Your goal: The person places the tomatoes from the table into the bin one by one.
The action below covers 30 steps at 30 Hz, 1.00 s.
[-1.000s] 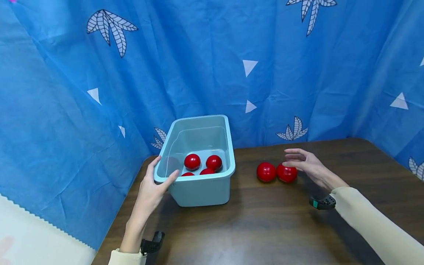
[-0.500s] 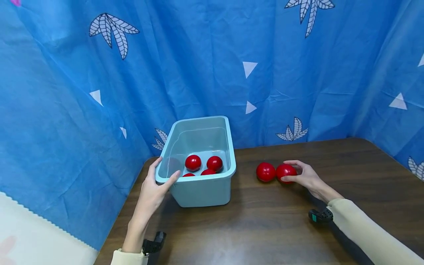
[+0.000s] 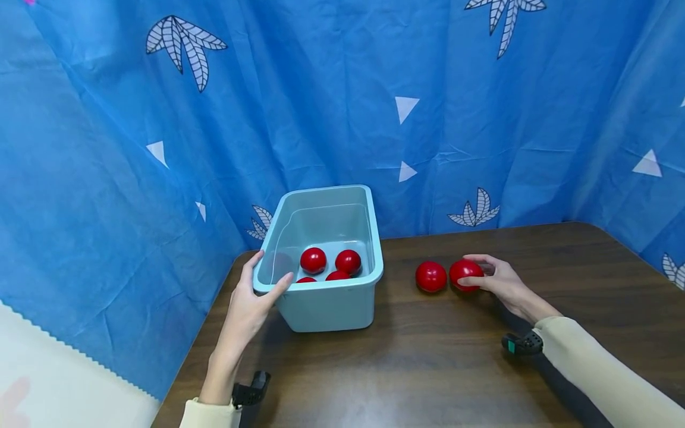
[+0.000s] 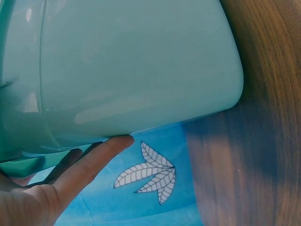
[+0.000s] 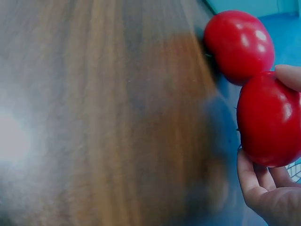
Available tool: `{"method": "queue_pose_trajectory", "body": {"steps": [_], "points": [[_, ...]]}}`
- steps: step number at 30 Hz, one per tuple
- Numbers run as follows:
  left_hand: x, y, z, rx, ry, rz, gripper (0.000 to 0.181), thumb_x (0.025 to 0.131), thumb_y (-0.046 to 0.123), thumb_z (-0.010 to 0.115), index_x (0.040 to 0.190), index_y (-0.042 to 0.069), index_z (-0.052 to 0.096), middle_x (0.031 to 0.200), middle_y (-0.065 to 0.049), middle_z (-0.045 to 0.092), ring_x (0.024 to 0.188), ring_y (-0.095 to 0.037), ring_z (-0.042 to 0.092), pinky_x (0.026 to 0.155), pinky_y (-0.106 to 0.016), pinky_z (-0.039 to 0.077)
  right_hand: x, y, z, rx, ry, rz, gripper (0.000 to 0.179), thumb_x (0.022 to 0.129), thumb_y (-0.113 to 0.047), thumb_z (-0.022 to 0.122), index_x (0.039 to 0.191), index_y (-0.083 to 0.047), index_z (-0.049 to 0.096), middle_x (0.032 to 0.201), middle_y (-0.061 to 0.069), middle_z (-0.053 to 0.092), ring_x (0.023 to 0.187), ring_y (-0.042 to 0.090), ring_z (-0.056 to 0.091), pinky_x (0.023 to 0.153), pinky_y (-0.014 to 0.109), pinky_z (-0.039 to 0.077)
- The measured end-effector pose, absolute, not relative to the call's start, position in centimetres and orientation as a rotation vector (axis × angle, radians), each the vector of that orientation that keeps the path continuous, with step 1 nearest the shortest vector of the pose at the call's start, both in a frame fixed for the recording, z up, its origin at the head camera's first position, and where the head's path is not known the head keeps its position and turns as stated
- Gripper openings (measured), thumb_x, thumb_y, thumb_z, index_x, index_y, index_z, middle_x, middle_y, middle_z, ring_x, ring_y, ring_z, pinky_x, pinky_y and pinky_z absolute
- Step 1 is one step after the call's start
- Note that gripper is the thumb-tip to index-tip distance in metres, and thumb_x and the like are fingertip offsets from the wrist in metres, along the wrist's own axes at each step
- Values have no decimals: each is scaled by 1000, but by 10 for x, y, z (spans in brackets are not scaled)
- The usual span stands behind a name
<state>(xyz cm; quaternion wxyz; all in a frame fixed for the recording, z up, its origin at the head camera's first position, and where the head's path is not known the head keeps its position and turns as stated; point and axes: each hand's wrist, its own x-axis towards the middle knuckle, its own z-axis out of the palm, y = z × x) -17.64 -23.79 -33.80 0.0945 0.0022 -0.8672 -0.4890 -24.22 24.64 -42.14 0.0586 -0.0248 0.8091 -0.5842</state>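
Observation:
My right hand [image 3: 505, 285] holds a red tomato [image 3: 464, 274] between thumb and fingers, low over the table. In the right wrist view the thumb lies on one side of this tomato [image 5: 270, 120] and the fingers curl around the other. Just left of it a second tomato [image 3: 430, 277] rests on the table. My left hand [image 3: 247, 309] grips the near left corner of a pale blue-green plastic bin [image 3: 326, 306], thumb at the front rim, fingers along the left side. Inside lie several tomatoes [image 3: 313, 260], the nearest ones partly hidden by the front wall.
The bin stands on a dark brown wooden table [image 3: 417, 368], near its left side. A blue curtain [image 3: 321, 107] with leaf and triangle prints hangs behind and beside the table. White scallop-edged cloth [image 3: 53, 368] shows at lower left.
My right hand has come down from above the right tomato and closed its fingers around it. That tomato has shifted slightly away from its neighbour. My left hand keeps its hold on the bin.

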Motion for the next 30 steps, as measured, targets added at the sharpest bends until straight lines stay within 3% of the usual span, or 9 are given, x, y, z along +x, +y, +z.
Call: {"method": "queue_pose_trajectory", "body": {"steps": [5, 10, 13, 22, 30], "points": [[-176, -239, -335, 1, -2560, -1442, 96, 94, 50, 74, 167, 16, 20, 164, -16, 36, 143, -42, 44, 107, -62, 47, -245, 235, -401, -117, 2459, -1797, 79, 97, -22, 76, 159, -1, 32, 156, 31, 34, 134, 46, 39, 105, 56, 48], [-177, -239, -333, -4, -2555, -1451, 96, 94, 50, 74, 166, 17, 21, 164, -16, 36, 142, -41, 45, 107, -62, 47, -246, 209, -365, -197, 2403, -1888, 80, 95, -22, 78, 160, -7, 35, 158, 25, 38, 135, 39, 42, 96, 32, 55], [-177, -239, -332, -1, -2555, -1460, 96, 94, 50, 74, 166, 17, 21, 164, -16, 36, 143, -41, 44, 108, -62, 46, -243, 187, -338, -274, 2338, -1938, 79, 95, -20, 79, 160, -11, 36, 158, 21, 39, 136, 38, 41, 90, 25, 57], [-177, -238, -331, 10, -2546, -1460, 94, 94, 47, 75, 166, 16, 22, 163, -17, 38, 143, -41, 44, 109, -62, 45, -248, 116, -274, -485, 2205, -2001, 73, 93, -11, 78, 157, -15, 43, 152, 14, 47, 136, 34, 46, 95, 31, 57], [-177, -232, -335, 5, -2522, -1479, 95, 93, 47, 77, 165, 16, 24, 161, -17, 40, 141, -42, 47, 105, -61, 49, -274, 67, -253, -580, 2099, -2064, 69, 93, -5, 76, 155, -13, 46, 151, 13, 49, 137, 31, 47, 111, 50, 49]]}}
